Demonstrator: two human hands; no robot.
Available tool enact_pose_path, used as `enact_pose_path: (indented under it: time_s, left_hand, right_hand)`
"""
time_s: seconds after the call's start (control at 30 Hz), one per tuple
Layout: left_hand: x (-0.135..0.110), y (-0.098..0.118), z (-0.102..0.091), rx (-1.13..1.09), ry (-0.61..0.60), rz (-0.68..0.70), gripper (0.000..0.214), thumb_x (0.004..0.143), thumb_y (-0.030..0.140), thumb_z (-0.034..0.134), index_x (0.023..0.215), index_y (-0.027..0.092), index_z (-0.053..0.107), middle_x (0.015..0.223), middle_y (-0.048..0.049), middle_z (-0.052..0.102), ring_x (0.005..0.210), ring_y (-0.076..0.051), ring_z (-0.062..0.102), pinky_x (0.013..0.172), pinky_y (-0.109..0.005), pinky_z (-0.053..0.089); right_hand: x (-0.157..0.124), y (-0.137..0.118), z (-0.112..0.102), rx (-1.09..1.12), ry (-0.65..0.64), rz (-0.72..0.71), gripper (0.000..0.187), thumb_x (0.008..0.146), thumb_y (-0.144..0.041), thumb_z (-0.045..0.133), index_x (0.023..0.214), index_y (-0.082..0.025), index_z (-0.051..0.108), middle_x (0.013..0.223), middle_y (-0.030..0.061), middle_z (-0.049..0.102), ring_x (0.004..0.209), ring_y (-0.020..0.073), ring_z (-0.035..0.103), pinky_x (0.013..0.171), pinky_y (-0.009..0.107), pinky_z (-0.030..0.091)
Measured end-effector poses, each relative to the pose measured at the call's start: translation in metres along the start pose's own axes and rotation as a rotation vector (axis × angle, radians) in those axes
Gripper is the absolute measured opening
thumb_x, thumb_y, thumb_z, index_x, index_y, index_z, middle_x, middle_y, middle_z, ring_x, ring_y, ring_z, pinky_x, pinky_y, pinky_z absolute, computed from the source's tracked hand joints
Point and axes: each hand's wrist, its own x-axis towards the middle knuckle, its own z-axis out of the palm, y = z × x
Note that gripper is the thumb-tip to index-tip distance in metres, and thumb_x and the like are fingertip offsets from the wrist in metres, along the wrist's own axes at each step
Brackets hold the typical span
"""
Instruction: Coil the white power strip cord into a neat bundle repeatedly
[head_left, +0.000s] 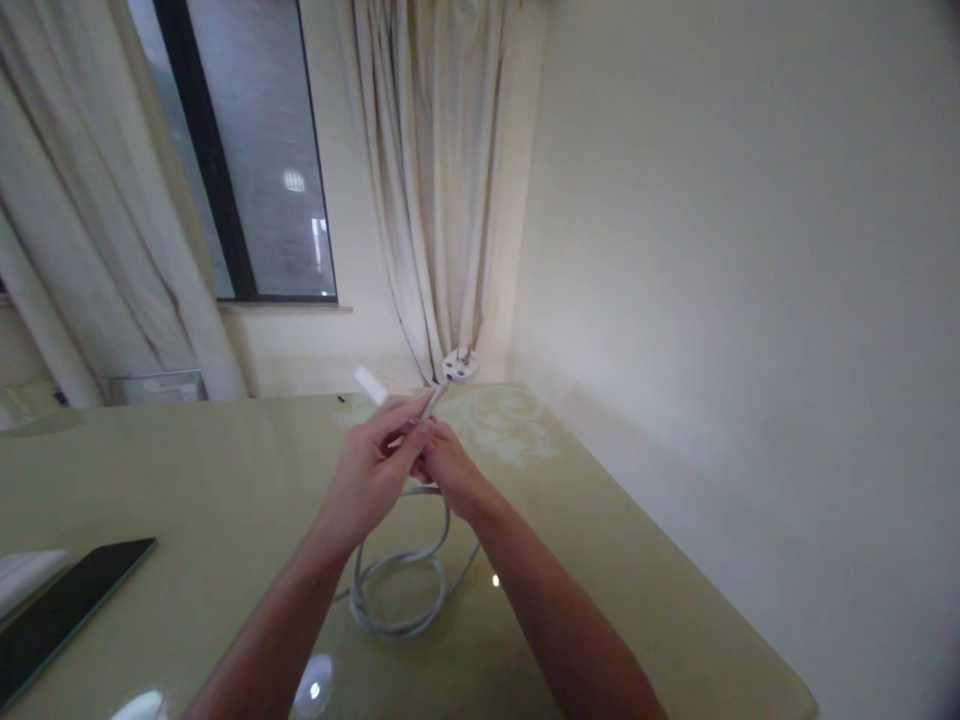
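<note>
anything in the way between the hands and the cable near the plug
Nothing visible: the left hand and right hand are directly on the cable, close to the plug, which sticks out beyond them.

Left hand [373, 462] and right hand [454, 470] apparently hide some cable [399, 632].

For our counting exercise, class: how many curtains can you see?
2. The left curtain hangs along the window's left side; the right curtain hangs to its right, beyond the plug. Any outside the view cannot be counted.
</note>
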Motion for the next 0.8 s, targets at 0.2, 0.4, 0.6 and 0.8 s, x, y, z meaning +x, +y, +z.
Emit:
enact_pose_path:
  time_s: [0.2,0.4,0.6,0.8]
  left_hand:
    - [0.005,-0.015,-0.011,0.084,0.113,-0.035,0.021,0.08,0.04,0.088,0.088,0.021,0.085,0.096,-0.0083,0.074,0.066,-0.017,0.067,0.042,-0.021,0.048]
    - [0.006,-0.023,-0.006,-0.003,0.146,-0.265,0.046,0.068,0.049,0.096,0.086,0.02,0.064,0.087,-0.004,0.074,0.057,-0.017,0.069,0.04,-0.022,0.044]
    - [0.003,-0.016,0.002,-0.059,0.052,-0.406,0.049,0.072,0.059,0.09,0.087,0.016,0.073,0.061,0.0037,0.055,0.046,-0.008,0.043,0.043,-0.021,0.026]
    - [-0.001,-0.013,0.019,-0.318,0.237,-0.338,0.04,0.069,0.049,0.095,0.082,0.018,0.074,0.064,0.0031,0.059,0.05,-0.006,0.039,0.046,-0.018,0.025]
  right_hand:
    - [-0.004,-0.016,-0.014,0.196,-0.131,0.022,0.02,0.073,-0.033,0.069,0.075,-0.022,0.052,0.061,-0.0093,0.032,0.054,0.0082,0.018,0.049,0.023,0.01]
    - [-0.005,-0.019,-0.008,0.07,0.096,-0.074,0.054,0.091,-0.072,0.059,0.089,-0.019,0.069,0.061,-0.0075,0.033,0.053,0.0102,0.023,0.048,0.026,0.013]
    - [-0.004,-0.021,-0.012,-0.161,0.182,-0.236,0.064,0.096,-0.076,0.054,0.074,-0.018,0.069,0.057,-0.0045,0.041,0.054,0.011,0.035,0.052,0.028,0.026]
    - [-0.004,-0.026,-0.015,-0.314,0.201,-0.281,0.071,0.102,-0.074,0.045,0.06,-0.02,0.063,0.056,-0.0011,0.052,0.055,0.0122,0.047,0.059,0.028,0.036]
